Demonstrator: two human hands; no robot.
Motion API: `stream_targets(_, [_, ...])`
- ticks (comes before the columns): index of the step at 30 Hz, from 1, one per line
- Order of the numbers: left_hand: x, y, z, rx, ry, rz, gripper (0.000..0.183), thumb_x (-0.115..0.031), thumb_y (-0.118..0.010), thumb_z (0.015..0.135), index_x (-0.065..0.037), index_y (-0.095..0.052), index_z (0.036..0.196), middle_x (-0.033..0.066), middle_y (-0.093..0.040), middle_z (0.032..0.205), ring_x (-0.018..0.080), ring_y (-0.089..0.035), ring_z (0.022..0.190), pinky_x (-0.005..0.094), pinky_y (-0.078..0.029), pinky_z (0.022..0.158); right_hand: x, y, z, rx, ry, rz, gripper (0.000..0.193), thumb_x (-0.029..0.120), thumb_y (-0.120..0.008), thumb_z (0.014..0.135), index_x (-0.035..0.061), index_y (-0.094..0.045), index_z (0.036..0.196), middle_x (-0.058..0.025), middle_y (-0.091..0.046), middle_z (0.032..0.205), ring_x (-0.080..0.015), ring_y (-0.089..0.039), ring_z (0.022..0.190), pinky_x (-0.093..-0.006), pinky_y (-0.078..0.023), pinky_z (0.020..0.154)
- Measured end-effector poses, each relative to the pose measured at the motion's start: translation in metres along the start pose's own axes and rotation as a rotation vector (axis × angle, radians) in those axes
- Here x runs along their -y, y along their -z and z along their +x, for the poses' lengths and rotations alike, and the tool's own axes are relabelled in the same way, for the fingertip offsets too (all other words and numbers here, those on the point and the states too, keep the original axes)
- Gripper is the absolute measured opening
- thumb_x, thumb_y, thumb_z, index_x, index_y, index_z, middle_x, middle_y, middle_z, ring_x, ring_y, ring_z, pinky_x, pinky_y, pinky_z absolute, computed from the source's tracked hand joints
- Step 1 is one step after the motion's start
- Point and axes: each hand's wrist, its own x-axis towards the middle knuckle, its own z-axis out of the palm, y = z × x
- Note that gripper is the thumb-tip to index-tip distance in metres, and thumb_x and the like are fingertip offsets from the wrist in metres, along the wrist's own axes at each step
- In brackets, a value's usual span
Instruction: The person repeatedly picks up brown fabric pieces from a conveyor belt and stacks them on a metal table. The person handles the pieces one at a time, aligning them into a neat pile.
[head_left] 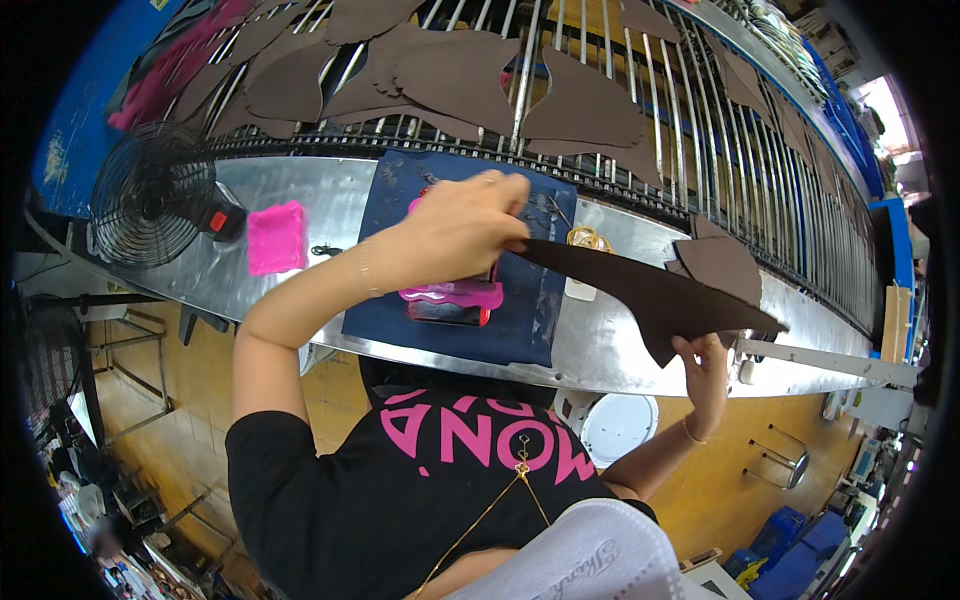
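Observation:
A dark brown cut sheet piece (pixel 640 290), curved along its lower edge and with pointed ends, is stretched between my two hands above the metal bench (pixel 600 360). My left hand (pixel 470 225) is closed, pinching the piece's left tip between thumb and fingers. On the right, my right hand (pixel 703 372) grips the lower edge near the other end. Below my left hand lies a black-and-pink box-like object (pixel 450 300), partly hidden by the hand, on a dark blue mat (pixel 390 330). A small pile of similar brown pieces (pixel 725 265) sits behind the held piece.
Beyond the bench runs a rack of metal rods (pixel 690 110) bearing several brown pieces (pixel 440 80). A black fan (pixel 150 195) and a pink pad (pixel 276 238) are at left. A yellowish coil (pixel 588 238) lies behind the held piece. A stool (pixel 785 460) stands on the floor.

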Motion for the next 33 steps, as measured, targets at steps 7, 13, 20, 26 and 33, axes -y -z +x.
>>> stream_targets(7, [-0.016, 0.003, 0.118, -0.257, -0.339, 0.095, 0.002, -0.009, -0.067, 0.072, -0.006, -0.068, 0.073, 0.0090, -0.049, 0.092, 0.0268, -0.051, 0.093, 0.0377, -0.046, 0.080, 0.028, 0.060, 0.001, -0.523, -0.061, 0.462, 0.036, 0.010, -0.073, 0.082, -0.0021, -0.057, 0.112, -0.0062, -0.064, 0.098, -0.0113, -0.057, 0.086, -0.0223, -0.045, 0.074])
stream_targets(13, [-0.019, 0.042, 0.190, -0.648, -0.539, 0.504, 0.006, -0.016, -0.066, 0.070, -0.015, -0.071, 0.068, 0.0034, -0.056, 0.109, 0.0251, -0.051, 0.109, 0.0371, -0.046, 0.086, 0.054, 0.079, 0.033, -0.450, 0.210, 0.462, 0.051, 0.001, -0.070, 0.082, 0.0023, -0.048, 0.129, -0.0096, -0.064, 0.100, -0.0118, -0.059, 0.090, -0.0212, -0.045, 0.078])
stream_targets(20, [-0.016, 0.053, 0.214, -0.806, -0.488, 0.651, 0.011, -0.024, -0.063, 0.078, -0.024, -0.068, 0.087, 0.0026, -0.050, 0.124, 0.0257, -0.046, 0.119, 0.0431, -0.040, 0.096, 0.069, -0.023, 0.148, -0.268, 0.015, 0.610, 0.016, 0.014, -0.059, 0.093, 0.0009, -0.055, 0.100, -0.0078, -0.064, 0.086, -0.0144, -0.062, 0.054, -0.0246, -0.053, 0.051])
stream_targets(26, [0.002, 0.099, 0.150, -0.757, -0.296, 0.267, 0.053, -0.020, -0.072, 0.077, -0.014, -0.053, 0.125, 0.0214, -0.032, 0.136, 0.0395, -0.029, 0.129, 0.0497, -0.027, 0.106, 0.070, -0.129, 0.248, -0.145, -0.040, 1.256, 0.015, 0.002, -0.048, 0.095, -0.0017, -0.041, 0.107, -0.0170, -0.060, 0.098, -0.0286, -0.069, 0.073, -0.0324, -0.060, 0.058])
stream_targets(33, [0.048, 0.089, -0.012, -0.724, 0.258, 0.347, 0.069, -0.019, -0.073, 0.080, -0.013, -0.038, 0.139, 0.0123, -0.025, 0.141, 0.0302, -0.031, 0.130, 0.0396, -0.035, 0.104, 0.085, -0.196, 0.327, -0.079, -0.206, 1.409, 0.019, -0.002, -0.045, 0.093, -0.0039, -0.035, 0.110, -0.0221, -0.055, 0.105, -0.0329, -0.069, 0.077, -0.0342, -0.061, 0.060])
